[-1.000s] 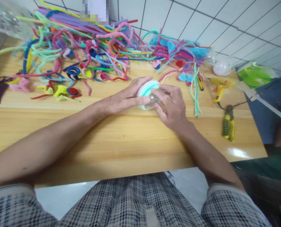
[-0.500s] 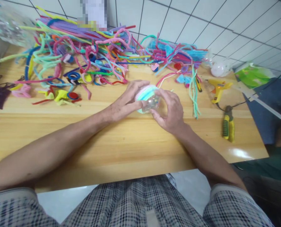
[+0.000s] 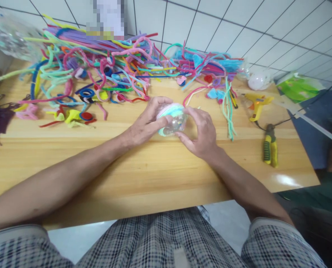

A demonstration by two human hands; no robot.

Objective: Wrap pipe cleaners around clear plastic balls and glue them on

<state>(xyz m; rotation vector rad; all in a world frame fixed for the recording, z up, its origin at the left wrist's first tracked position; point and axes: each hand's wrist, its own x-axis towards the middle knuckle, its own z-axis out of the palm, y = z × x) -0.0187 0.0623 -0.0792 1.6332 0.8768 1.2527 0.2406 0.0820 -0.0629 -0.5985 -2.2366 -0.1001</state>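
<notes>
Rocking a grey-and-navy checked top (image 3: 146, 238)
Got matching short sleeves (image 3: 280, 242), plain pale cuffs (image 3: 269, 222), plus a whitish patch (image 3: 179, 257) down front.

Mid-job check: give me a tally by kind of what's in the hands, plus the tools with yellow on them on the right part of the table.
Partly wrapped clear ball: 1
Glue gun: 1
Pliers: 1
Cutter, by its look: 1
Total: 4
</notes>
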